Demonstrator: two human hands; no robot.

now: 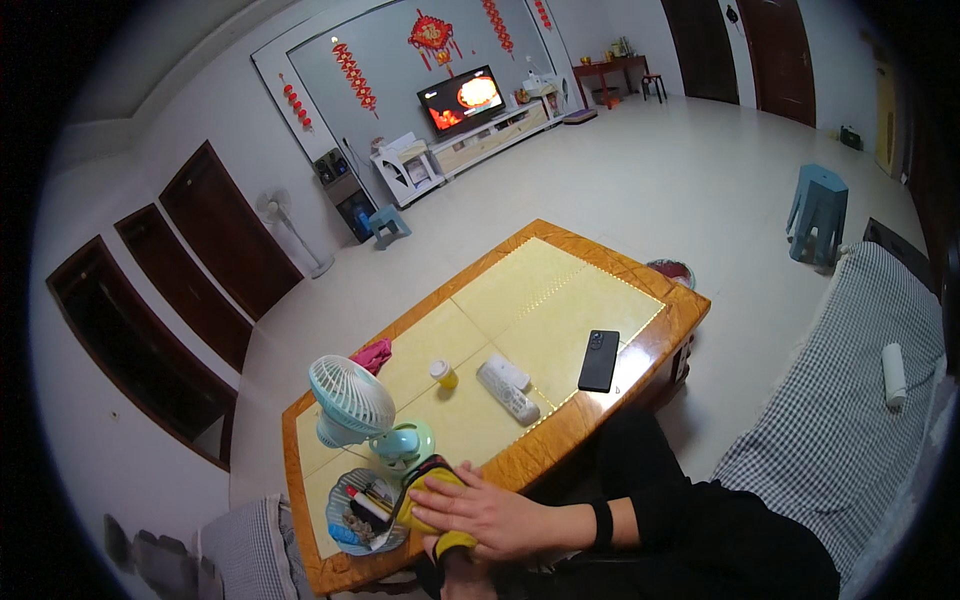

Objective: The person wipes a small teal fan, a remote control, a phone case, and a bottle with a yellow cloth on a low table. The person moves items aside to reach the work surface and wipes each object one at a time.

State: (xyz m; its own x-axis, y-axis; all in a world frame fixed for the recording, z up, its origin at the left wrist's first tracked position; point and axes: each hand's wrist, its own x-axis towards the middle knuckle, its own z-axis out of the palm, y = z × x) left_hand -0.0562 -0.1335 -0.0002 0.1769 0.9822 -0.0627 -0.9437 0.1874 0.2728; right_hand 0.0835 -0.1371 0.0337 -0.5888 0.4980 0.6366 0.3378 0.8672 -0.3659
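Note:
My right hand (499,517), with a black band at the wrist, lies across a yellow and black fabric item (416,514) at the near edge of the table. Its fingers stretch over the fabric and press on it. Below it, my left hand (463,579) is mostly hidden and blurred, its wrist close against the yellow and black edge. Whether the left hand wears the item or grips it does not show. Just left of the fabric stands a blue plastic basket (339,491) of small things, including a red-capped tube (369,504). A small desk fan (352,401) stands behind.
On the wood-edged table (559,442) are a black smartphone (598,361), a remote control (508,394), a yellow bottle with a white lid (444,373) and a pink cloth (373,355). A checked-cover sofa (817,420) is at right. Stacked blue stools (817,214) stand beyond it.

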